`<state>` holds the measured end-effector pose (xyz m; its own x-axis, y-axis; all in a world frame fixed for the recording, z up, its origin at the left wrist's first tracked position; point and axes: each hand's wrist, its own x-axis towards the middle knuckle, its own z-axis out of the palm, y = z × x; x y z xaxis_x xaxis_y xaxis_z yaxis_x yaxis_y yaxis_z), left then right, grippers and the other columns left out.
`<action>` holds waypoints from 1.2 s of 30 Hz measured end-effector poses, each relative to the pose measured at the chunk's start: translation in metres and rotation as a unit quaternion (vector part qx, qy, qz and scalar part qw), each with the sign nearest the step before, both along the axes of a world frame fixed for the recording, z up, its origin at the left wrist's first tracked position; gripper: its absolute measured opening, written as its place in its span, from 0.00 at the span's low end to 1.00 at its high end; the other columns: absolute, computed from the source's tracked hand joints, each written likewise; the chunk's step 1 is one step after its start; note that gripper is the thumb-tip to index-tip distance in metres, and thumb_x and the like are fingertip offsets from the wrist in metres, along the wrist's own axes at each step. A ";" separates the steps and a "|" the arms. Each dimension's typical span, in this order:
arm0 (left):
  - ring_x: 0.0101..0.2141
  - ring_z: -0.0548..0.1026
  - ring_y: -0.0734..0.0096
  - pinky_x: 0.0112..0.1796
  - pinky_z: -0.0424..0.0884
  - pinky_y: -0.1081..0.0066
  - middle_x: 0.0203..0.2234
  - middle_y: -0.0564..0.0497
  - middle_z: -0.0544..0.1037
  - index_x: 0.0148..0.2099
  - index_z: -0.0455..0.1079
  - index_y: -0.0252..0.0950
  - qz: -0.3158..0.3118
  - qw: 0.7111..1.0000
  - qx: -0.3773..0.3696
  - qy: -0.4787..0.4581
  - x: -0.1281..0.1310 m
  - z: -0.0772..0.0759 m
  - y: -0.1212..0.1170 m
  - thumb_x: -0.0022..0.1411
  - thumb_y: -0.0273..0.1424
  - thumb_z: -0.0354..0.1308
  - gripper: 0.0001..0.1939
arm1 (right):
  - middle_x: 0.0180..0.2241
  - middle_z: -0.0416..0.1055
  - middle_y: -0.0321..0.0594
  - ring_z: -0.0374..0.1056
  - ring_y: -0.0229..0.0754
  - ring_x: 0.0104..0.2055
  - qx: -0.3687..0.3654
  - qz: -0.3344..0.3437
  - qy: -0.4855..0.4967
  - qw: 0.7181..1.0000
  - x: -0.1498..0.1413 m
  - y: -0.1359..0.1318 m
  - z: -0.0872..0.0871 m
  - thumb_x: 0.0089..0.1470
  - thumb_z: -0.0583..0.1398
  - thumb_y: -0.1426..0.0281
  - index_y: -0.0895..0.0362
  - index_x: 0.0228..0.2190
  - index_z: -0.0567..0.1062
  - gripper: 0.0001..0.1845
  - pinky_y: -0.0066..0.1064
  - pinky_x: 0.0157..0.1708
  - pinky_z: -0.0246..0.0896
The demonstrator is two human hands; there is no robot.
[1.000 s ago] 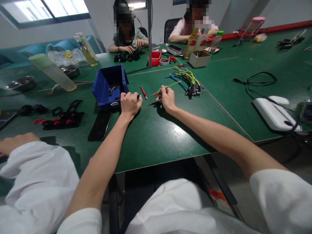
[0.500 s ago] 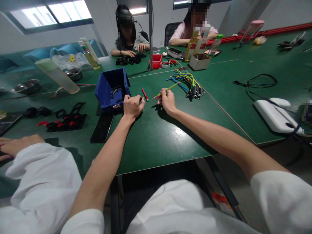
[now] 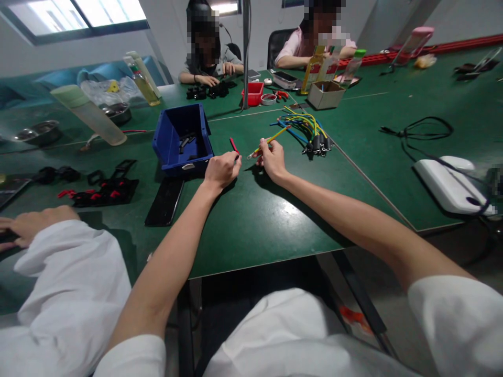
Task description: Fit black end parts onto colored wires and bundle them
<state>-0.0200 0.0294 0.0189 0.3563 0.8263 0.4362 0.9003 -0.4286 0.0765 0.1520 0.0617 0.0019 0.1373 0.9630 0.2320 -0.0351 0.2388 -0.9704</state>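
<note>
My right hand (image 3: 273,158) is closed in a pinch on a yellow wire (image 3: 280,134). A shiny metal terminal at the wire's near end points left, towards my other hand. My left hand (image 3: 222,170) is closed, and a small black piece (image 3: 237,157) shows at its fingertips; most of it is hidden. Just beyond those fingertips lies a short red piece (image 3: 233,144), partly covered by the hand. Left of my left hand, a blue bin (image 3: 159,144) holds several small black pieces (image 3: 186,141). Yellow and blue wires (image 3: 310,125) with black sleeves and metal ends lie bunched beyond my right hand.
A black phone (image 3: 164,203) lies in front of the bin. Black and red parts (image 3: 106,193) are at left, near a co-worker's hand (image 3: 43,225). A metal pole (image 3: 245,57), a red box (image 3: 253,93) and a carton (image 3: 325,97) stand farther back. A white device (image 3: 450,183) sits at right.
My left hand has moved right, closer to the terminal, and now covers part of the red piece. The yellow wire has turned a little in my right hand, which otherwise stays put.
</note>
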 end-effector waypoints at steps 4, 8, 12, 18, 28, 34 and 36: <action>0.37 0.77 0.58 0.35 0.65 0.65 0.38 0.40 0.79 0.45 0.70 0.34 0.000 1.000 -0.011 -0.005 0.009 0.001 -0.004 0.70 0.36 0.43 0.17 | 0.22 0.71 0.33 0.63 0.32 0.17 0.005 0.005 -0.002 1.000 0.000 0.000 0.000 0.55 0.55 0.44 0.55 0.32 0.65 0.25 0.24 0.17 0.57; 0.37 0.78 0.56 0.34 0.65 0.65 0.37 0.40 0.79 0.46 0.69 0.35 0.039 0.998 -0.046 -0.018 0.012 0.000 -0.005 0.71 0.38 0.41 0.18 | 0.21 0.71 0.33 0.63 0.32 0.16 0.008 0.006 0.001 1.000 0.000 0.001 -0.001 0.54 0.56 0.43 0.55 0.32 0.65 0.26 0.24 0.16 0.56; 0.37 0.78 0.54 0.35 0.66 0.65 0.36 0.41 0.79 0.49 0.67 0.37 0.081 0.993 -0.085 -0.010 0.011 0.000 -0.005 0.71 0.41 0.38 0.20 | 0.21 0.71 0.33 0.63 0.32 0.16 0.010 0.007 -0.009 1.000 0.000 0.001 -0.001 0.55 0.55 0.43 0.54 0.32 0.65 0.26 0.23 0.15 0.55; 0.38 0.78 0.55 0.36 0.66 0.65 0.36 0.43 0.79 0.51 0.66 0.39 0.094 0.990 -0.105 -0.007 0.012 0.002 -0.007 0.71 0.39 0.38 0.18 | 0.21 0.71 0.33 0.63 0.32 0.15 0.013 0.009 -0.009 1.000 0.001 0.002 -0.002 0.54 0.55 0.42 0.54 0.32 0.65 0.26 0.24 0.15 0.56; 0.37 0.78 0.58 0.34 0.66 0.66 0.36 0.44 0.79 0.49 0.66 0.39 0.064 0.993 -0.090 -0.029 0.010 -0.002 -0.005 0.70 0.39 0.41 0.16 | 0.22 0.72 0.36 0.64 0.33 0.17 0.021 0.013 -0.039 0.999 0.002 0.003 -0.004 0.55 0.55 0.44 0.55 0.31 0.67 0.26 0.24 0.16 0.57; 0.38 0.77 0.57 0.35 0.66 0.66 0.38 0.44 0.79 0.48 0.67 0.40 0.044 0.995 -0.078 -0.049 0.009 -0.003 -0.003 0.70 0.39 0.42 0.16 | 0.24 0.72 0.37 0.65 0.34 0.18 0.028 0.021 -0.048 0.998 0.002 0.002 -0.003 0.56 0.56 0.46 0.56 0.31 0.69 0.24 0.26 0.17 0.59; 0.39 0.77 0.57 0.36 0.67 0.66 0.39 0.44 0.79 0.47 0.68 0.40 0.040 0.994 -0.080 -0.056 0.009 -0.003 -0.003 0.70 0.39 0.43 0.15 | 0.24 0.72 0.37 0.66 0.34 0.19 0.028 0.027 -0.047 0.998 0.003 0.001 -0.002 0.56 0.56 0.47 0.56 0.31 0.69 0.24 0.26 0.18 0.59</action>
